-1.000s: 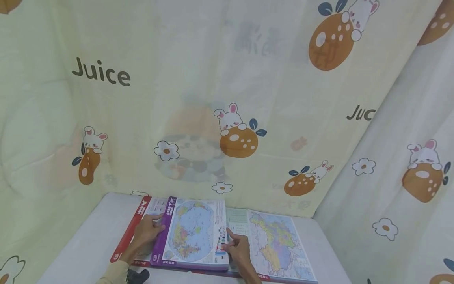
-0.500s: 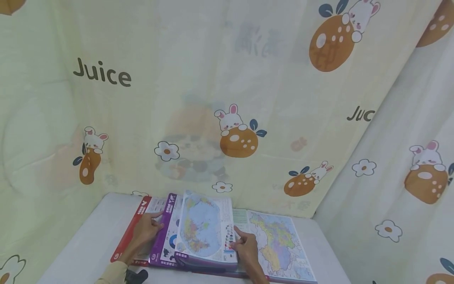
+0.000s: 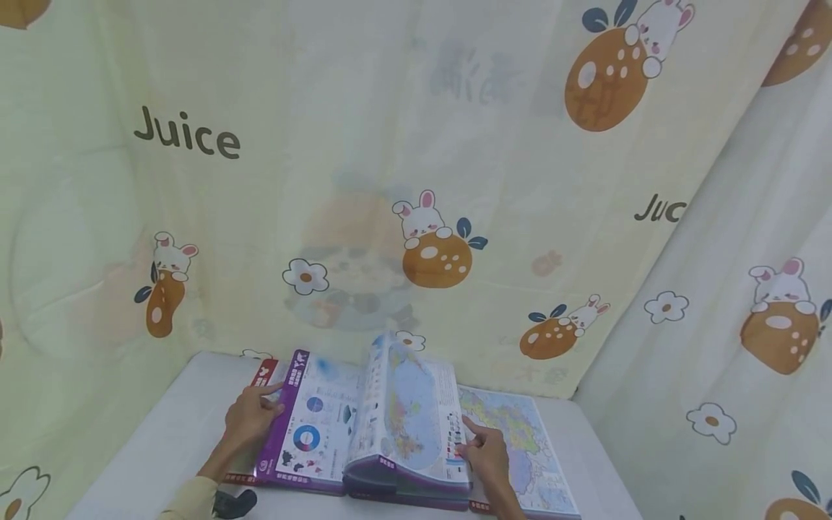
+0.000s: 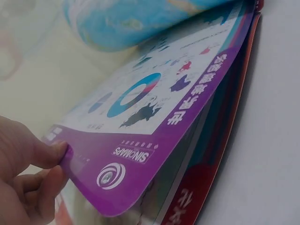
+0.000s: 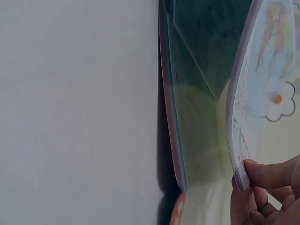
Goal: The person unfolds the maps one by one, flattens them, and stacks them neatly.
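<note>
A purple-bordered world map book [image 3: 318, 426] lies partly open on top of an open red-edged map book [image 3: 529, 462]. My left hand [image 3: 250, 419] pinches the left edge of its purple-strip sheet between thumb and fingers; in the left wrist view the sheet's corner [image 4: 117, 187] lifts off the red book below. On the other side, my right hand [image 3: 489, 458] pinches the outer edge of a thick bundle of pages [image 3: 422, 419], a world map on its top face. That bundle curves upward at the middle, and the right wrist view shows its edge [image 5: 230, 108] raised between thumb and fingers.
A white table [image 3: 143, 448] carries both books. Close behind it hangs a pale curtain [image 3: 351, 217] printed with rabbits and fruit, and another curtain panel [image 3: 715, 347] borders the right side. A black object [image 3: 235, 503] shows beside my left wrist.
My right hand has moved right with the page bundle, opening the purple book and uncovering a page with ring charts. My left hand has shifted slightly left with the purple-strip sheet.
</note>
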### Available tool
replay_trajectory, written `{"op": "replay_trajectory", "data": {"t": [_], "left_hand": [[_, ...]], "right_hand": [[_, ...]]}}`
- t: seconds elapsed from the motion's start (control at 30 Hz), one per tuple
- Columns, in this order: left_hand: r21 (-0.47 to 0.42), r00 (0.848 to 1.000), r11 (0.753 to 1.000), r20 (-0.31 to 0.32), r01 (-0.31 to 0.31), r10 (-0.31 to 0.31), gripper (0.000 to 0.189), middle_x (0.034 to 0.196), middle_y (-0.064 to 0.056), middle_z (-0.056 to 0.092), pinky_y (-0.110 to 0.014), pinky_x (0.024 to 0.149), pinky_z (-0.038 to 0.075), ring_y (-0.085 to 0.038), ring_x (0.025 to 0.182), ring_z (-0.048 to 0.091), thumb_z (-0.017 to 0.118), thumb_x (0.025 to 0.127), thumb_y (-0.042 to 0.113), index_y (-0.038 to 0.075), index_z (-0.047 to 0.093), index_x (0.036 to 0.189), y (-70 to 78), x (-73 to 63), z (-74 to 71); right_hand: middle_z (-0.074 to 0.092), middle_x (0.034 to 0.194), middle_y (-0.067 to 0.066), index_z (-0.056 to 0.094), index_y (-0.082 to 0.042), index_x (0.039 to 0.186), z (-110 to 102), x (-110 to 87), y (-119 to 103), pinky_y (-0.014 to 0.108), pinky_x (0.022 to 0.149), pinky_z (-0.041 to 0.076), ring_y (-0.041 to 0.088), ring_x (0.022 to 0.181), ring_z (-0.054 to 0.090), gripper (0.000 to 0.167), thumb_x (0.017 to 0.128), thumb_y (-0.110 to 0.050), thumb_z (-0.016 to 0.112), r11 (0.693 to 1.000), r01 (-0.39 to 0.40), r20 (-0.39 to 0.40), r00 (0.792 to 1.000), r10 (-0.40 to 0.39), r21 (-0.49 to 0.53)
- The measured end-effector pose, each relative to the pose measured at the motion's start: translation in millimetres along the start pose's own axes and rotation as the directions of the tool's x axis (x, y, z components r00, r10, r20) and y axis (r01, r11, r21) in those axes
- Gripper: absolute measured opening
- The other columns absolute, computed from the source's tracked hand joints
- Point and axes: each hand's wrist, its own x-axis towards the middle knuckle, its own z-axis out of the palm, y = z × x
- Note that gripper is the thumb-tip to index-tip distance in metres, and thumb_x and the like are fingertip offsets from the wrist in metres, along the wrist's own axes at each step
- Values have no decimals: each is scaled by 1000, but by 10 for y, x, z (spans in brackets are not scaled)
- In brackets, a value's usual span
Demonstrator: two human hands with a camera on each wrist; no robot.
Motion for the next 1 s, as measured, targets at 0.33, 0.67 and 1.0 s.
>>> {"op": "replay_trajectory", "data": {"t": [0.33,0.67,1.0], "left_hand": [[49,998,998,-53,41,-39,46,95,-22,80,-32,67,41,-23,73,68,75,99,10,-3,67,143,-124,82,-194],[81,995,994,-74,73,-67,44,99,-28,79,-34,68,44,-24,71,72,74,100,11,-7,68,139,-293,77,-331],[116,988,989,-137,93,-77,39,106,-31,80,-38,70,44,-29,75,74,75,98,10,-6,72,133,-416,81,-352]], "right_hand": [[52,66,0,70,-6,141,-498,145,199,29,53,35,16,57,44,65,76,-2,81,981,-49,-81,996,35,-189],[73,82,19,69,-6,140,-851,270,424,36,60,39,28,68,57,69,71,-3,77,920,-112,-176,983,49,-375],[76,107,35,71,-2,135,-1078,375,695,36,56,39,29,63,57,62,74,-4,66,865,-84,-239,970,-43,-494]]}}
